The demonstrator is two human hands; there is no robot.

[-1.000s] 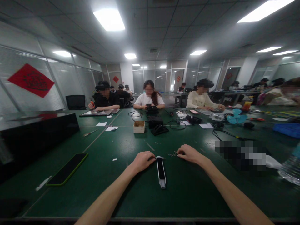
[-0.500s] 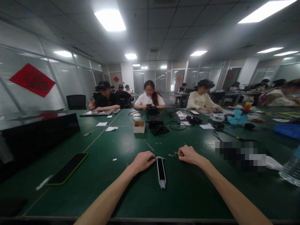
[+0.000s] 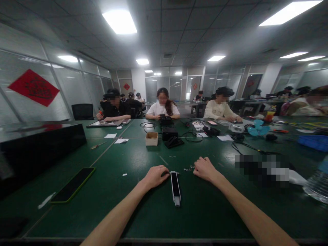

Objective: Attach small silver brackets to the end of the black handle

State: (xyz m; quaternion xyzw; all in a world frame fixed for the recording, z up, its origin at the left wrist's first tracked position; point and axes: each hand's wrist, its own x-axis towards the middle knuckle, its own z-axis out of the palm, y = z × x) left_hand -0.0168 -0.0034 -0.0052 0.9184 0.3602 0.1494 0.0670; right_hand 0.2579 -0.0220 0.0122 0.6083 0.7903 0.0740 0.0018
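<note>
On the green table lies a narrow device with a white frame and a dark face (image 3: 175,186), its grey end toward me. My left hand (image 3: 156,176) rests just left of its far end, thumb and fingertips closed together. Whether they touch the device or pinch something small, I cannot tell. To the right, my right hand (image 3: 204,168) is closed with its fingers curled down against the table. Several small shiny metal pieces (image 3: 188,168) lie at its left side. Its fingertips are hidden, and so is anything in them.
A phone in a green case (image 3: 73,185) lies at left, with a screwdriver (image 3: 98,145) beyond it. Ahead stand a small open cardboard box (image 3: 151,139) and black equipment (image 3: 170,134). A blue fan (image 3: 258,128) and a water bottle (image 3: 317,182) are right. Other people sit opposite.
The whole view has shifted very slightly. My right hand has moved a touch to the left, nearer the metal pieces. My left hand and the device look unchanged.
</note>
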